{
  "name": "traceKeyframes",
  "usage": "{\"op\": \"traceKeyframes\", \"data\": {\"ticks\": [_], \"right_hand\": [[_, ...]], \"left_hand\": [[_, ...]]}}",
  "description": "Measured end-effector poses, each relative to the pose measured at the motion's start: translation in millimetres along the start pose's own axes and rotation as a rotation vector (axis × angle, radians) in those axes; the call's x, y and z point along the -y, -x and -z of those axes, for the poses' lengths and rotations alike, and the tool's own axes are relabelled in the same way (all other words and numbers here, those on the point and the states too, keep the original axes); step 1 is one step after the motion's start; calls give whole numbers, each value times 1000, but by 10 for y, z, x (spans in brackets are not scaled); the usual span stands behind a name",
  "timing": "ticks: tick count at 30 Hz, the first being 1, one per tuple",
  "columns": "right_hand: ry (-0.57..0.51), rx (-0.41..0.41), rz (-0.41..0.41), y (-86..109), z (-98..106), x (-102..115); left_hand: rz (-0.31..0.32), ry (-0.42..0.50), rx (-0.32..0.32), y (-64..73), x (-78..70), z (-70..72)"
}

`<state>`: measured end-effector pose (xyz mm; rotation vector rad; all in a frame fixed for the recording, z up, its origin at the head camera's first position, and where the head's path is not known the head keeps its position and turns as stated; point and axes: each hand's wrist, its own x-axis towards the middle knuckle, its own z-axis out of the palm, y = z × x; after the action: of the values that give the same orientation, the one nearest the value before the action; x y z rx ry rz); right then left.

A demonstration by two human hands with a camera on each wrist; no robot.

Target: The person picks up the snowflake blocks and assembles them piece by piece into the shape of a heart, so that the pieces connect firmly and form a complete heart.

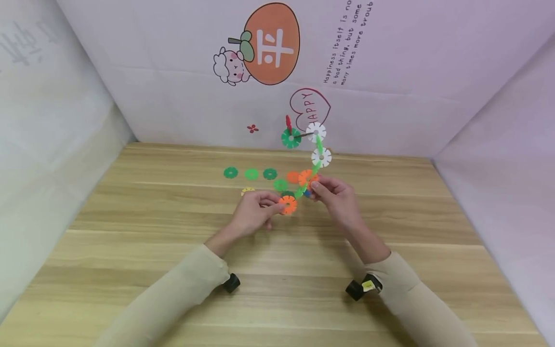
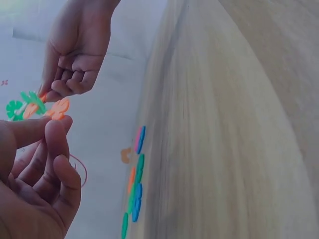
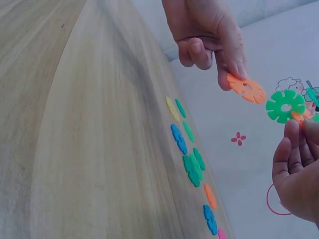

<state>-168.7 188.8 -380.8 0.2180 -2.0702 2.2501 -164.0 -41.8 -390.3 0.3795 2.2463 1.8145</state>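
Note:
My left hand (image 1: 253, 212) pinches an orange slotted snowflake disc (image 1: 287, 206) by its edge, between thumb and fingers. My right hand (image 1: 339, 198) pinches another orange disc (image 1: 307, 178), part of a chain of discs slotted together. From there the chain rises through light green discs and two white discs (image 1: 321, 157) to a dark green disc (image 1: 291, 138) and a red disc (image 1: 288, 123) at its far end. At its near end is a light green disc (image 3: 285, 106), edge toward the loose orange disc (image 3: 247, 89); a narrow gap shows between them in the right wrist view.
Loose discs lie flat on the wooden table (image 1: 277, 299) beyond the hands: dark green (image 1: 231, 172), light green (image 1: 251, 174), orange (image 1: 292, 177), yellow (image 3: 172, 109), blue (image 3: 210, 219) and pink (image 3: 222, 234). A white printed backdrop (image 1: 173, 96) stands behind the table.

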Motion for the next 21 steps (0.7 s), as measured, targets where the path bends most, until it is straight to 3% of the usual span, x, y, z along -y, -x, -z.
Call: {"op": "traceKeyframes", "data": {"ticks": [10,21], "right_hand": [[-12,44,26,9,-46,17],[36,80,22,24,-15,50]], "left_hand": [[-54,-12,25,-12,-52,-76],[-104,-24,-2,-20,-67,-149]]}}
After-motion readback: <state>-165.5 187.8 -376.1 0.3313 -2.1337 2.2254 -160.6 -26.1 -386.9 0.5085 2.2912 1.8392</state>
